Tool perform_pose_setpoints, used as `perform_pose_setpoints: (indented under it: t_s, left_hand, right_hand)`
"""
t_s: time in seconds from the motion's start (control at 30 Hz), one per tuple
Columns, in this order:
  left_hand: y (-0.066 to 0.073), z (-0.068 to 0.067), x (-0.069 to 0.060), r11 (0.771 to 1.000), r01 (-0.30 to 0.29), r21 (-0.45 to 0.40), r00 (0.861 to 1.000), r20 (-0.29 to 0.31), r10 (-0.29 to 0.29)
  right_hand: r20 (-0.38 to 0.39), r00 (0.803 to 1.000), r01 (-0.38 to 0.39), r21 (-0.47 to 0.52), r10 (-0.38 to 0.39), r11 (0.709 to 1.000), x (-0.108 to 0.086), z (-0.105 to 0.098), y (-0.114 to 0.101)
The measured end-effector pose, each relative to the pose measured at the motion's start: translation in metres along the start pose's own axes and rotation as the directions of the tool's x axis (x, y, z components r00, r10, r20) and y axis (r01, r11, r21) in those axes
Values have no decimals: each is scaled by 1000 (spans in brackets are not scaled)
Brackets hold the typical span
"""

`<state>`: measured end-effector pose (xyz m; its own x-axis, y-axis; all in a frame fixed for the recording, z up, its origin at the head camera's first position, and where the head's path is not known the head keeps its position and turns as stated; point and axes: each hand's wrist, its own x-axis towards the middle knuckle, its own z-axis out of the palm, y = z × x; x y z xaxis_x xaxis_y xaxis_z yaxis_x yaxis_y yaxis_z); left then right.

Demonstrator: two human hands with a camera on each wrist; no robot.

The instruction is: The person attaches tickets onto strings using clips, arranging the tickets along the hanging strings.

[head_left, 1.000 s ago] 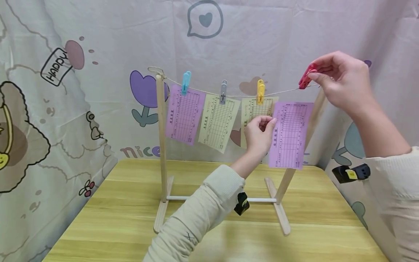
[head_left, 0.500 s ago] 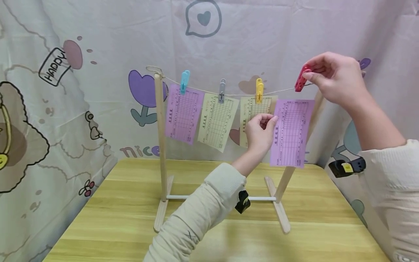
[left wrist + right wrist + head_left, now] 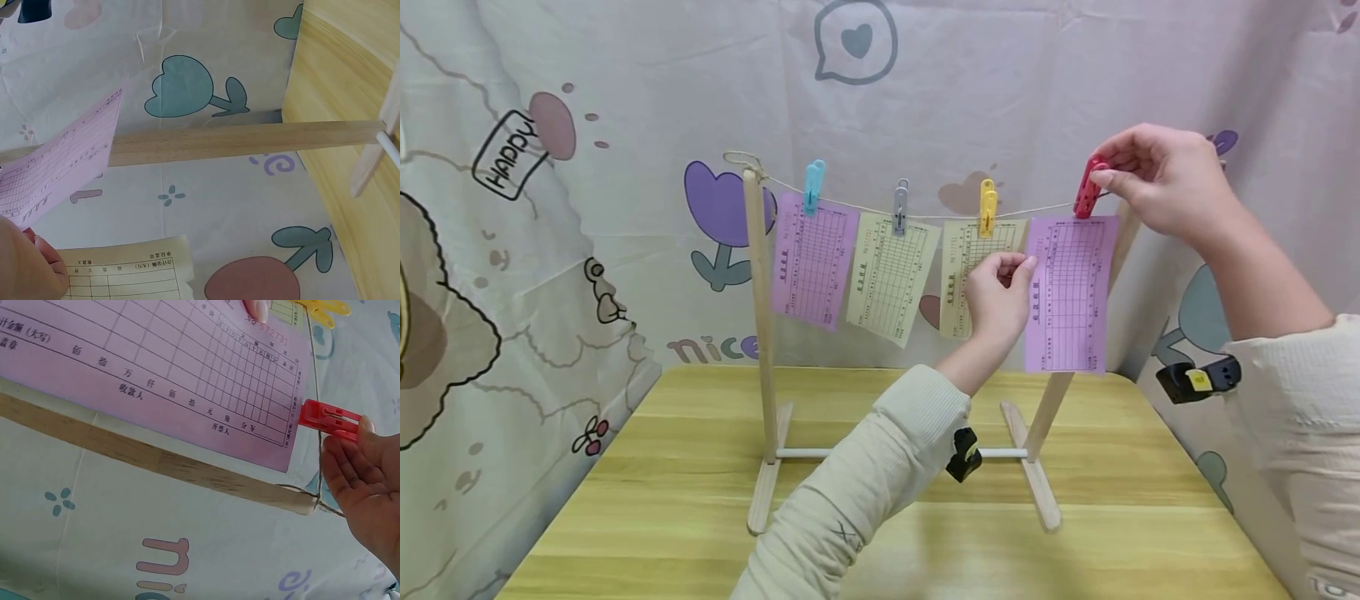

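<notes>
In the head view my left hand pinches the left edge of a purple receipt slip between thumb and fingers. Its top edge lies just under the string. Above it, my right hand pinches the handles of a red clothespin. The right wrist view shows the tip of the red clothespin at the slip's top edge, with the string crossing the clip. Whether its tips grip the paper, I cannot tell. In the left wrist view the purple slip hangs tilted, mostly beyond the left hand.
On the string, a blue clothespin holds another purple slip. Grey and yellow clothespins hold yellow-green slips. A wooden stand carries the string above a wooden table. A printed cloth hangs behind.
The purple slip has risen toward the string. My right hand has moved slightly left and down with the red clothespin, whose tip now meets the slip's top edge.
</notes>
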<state>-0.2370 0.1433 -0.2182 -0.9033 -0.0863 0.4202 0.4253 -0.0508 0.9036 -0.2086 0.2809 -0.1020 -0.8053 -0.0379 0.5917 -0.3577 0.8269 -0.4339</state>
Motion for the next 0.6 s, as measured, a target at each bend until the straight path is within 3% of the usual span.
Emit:
perform_pose_setpoints:
  t_s: [0.6]
  left_hand:
    - [5,2,1,998,42,-53,999,-15,-43]
  right_hand:
    - [101,995,7,-61,-1,998,2,3,1]
